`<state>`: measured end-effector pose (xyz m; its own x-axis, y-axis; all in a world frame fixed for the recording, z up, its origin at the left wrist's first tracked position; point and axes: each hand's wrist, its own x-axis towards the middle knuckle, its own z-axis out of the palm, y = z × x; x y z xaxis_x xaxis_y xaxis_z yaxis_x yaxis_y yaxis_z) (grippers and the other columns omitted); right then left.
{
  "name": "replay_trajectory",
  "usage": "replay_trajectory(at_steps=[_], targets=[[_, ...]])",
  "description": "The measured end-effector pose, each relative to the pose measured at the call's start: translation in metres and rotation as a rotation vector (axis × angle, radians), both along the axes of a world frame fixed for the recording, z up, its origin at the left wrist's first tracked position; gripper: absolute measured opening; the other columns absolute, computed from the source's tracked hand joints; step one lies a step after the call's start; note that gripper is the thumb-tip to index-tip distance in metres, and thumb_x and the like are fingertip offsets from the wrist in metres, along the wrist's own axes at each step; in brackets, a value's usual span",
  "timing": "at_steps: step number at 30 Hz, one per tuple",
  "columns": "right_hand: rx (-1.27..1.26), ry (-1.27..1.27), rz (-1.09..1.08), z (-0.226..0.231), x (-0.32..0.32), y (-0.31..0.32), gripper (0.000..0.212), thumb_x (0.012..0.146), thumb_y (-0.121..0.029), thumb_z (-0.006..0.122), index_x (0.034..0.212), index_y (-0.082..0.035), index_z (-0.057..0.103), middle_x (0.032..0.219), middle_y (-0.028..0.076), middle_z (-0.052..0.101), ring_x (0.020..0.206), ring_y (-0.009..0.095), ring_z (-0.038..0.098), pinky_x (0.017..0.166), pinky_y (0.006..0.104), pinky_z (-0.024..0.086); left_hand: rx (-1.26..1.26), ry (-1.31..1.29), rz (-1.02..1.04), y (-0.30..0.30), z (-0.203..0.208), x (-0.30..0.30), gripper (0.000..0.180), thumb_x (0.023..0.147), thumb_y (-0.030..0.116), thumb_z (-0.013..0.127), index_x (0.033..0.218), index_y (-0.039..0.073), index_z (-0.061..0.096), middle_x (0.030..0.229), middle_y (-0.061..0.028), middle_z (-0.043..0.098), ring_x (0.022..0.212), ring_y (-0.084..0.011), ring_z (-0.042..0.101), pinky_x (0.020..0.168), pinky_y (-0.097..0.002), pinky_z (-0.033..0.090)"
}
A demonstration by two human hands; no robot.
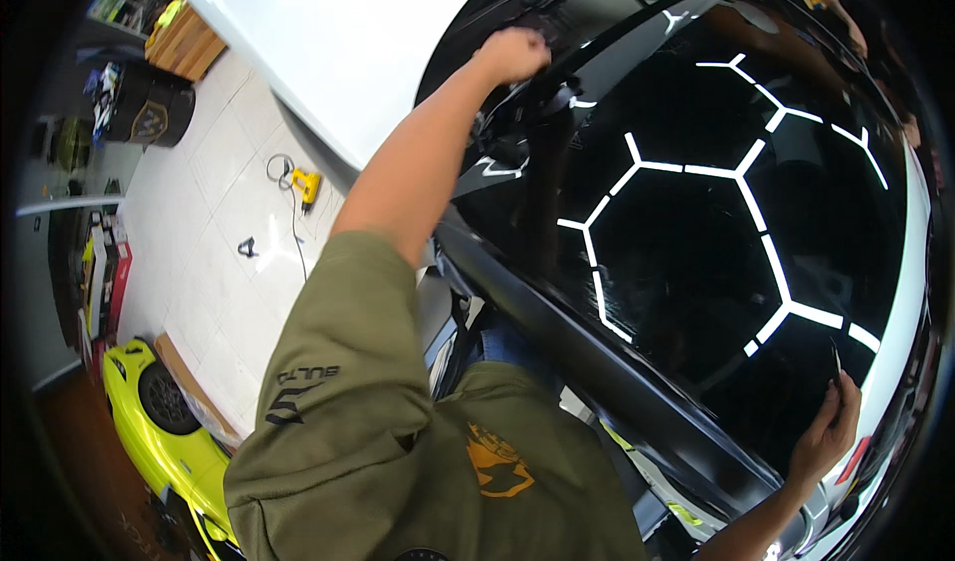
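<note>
A glossy black car roof (676, 233) fills the right half of the view, with bright hexagonal lamp reflections across it. My left hand (515, 56) is stretched far forward over the roof's front left edge, by the windshield. Its fingers are curled closed and slightly blurred; what they grip, if anything, is hidden. A curved grey strip (647, 29) runs from beside that hand toward the far right. Near the rear right of the roof, my right hand (834, 427) pinches a slim, pointed knife-like tool (837, 362), its tip directed forward over the black surface.
The white hood (328, 44) lies ahead on the left. A yellow heat gun (308, 189) with a cord and a small black clip-like piece (248, 248) lie on the tiled floor. Beyond stand a black bin (149, 108), a wooden crate (189, 49) and a neon yellow-green small car (179, 442).
</note>
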<state>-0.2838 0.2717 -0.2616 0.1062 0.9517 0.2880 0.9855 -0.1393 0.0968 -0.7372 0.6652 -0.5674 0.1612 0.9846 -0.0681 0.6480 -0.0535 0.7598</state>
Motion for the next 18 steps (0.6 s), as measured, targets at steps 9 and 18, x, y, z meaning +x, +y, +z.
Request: replay_trajectory(at_steps=[9,18], targets=[[0.225,0.322,-0.09,0.0,0.017,-0.05,0.018,0.101,0.001,0.057,0.116,0.003,0.066,0.104,0.014,0.068,0.097,0.023,0.065,0.089,0.0325,0.05,0.207,0.269,0.031,-0.123,0.016,0.015,0.029,0.1,0.028,0.058,0.118,0.006,0.06,0.111,-0.0226,0.067,0.101,-0.0465,0.066,0.084,-0.0542,0.052],[0.597,0.785,-0.114,-0.011,0.056,-0.097,0.025,0.106,-0.011,0.054,0.129,-0.003,0.062,0.091,0.0,0.058,0.076,0.005,0.048,0.066,0.0194,0.039,-0.377,0.983,0.179,-0.344,0.082,-0.336,0.052,0.106,0.041,0.043,0.141,0.006,0.057,0.121,-0.0291,0.068,0.114,-0.0474,0.064,0.093,-0.0543,0.053]])
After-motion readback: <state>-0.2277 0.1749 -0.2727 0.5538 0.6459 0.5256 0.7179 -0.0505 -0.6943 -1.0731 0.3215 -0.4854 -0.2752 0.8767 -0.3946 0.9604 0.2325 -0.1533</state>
